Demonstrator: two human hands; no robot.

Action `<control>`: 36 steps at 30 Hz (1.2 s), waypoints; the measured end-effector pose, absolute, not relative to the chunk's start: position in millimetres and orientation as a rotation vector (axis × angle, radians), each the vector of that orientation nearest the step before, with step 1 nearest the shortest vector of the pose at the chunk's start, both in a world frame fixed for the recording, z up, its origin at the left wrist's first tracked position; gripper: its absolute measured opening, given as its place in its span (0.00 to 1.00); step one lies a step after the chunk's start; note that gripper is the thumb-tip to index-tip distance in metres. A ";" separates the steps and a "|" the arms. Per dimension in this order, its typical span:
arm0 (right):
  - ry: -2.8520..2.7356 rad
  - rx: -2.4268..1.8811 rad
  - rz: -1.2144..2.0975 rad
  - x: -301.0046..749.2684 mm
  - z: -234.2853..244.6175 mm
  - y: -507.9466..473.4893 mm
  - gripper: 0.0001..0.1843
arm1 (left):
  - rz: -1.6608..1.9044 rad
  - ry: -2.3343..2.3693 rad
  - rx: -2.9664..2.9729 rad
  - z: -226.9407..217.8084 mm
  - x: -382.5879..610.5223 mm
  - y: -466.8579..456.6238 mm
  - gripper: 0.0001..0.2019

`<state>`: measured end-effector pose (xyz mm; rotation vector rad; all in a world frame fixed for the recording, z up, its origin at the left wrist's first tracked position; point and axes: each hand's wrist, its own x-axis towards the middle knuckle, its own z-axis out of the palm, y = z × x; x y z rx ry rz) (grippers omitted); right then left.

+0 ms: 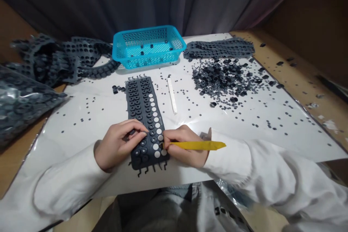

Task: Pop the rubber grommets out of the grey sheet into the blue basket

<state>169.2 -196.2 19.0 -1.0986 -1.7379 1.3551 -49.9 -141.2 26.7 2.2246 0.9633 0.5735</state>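
A dark grey rubber sheet (143,112) of moulded rings lies on the white board in front of me; its right-hand column shows empty round holes. My left hand (119,144) rests on the sheet's near left part, fingers curled and pressing on it. My right hand (185,145) is closed around a yellow flat stick (199,145), with its tip against the sheet's right edge near the emptied holes.
A white stick (172,95) lies right of the sheet. A heap of loose dark rings (223,76) sits further right. At the back stand a blue basket (148,47) and more ring sheets (220,48). Used sheets (59,59) and a bag (19,98) are piled left.
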 end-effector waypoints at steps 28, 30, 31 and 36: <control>-1.741 -1.227 1.311 167.0 19.1 -187.8 0.09 | 0.352 0.725 2.410 34.0 -39.2 -141.4 0.06; -1.742 -1.228 1.301 167.1 19.8 -187.7 0.09 | 0.304 0.657 2.552 31.7 -36.2 -144.7 0.07; -1.742 -1.229 1.297 167.1 20.2 -187.7 0.09 | 0.279 0.650 2.596 30.8 -35.0 -145.7 0.08; -1.711 -1.230 1.331 166.3 21.0 -187.9 0.08 | 0.285 0.745 2.553 25.8 -33.3 -145.2 0.10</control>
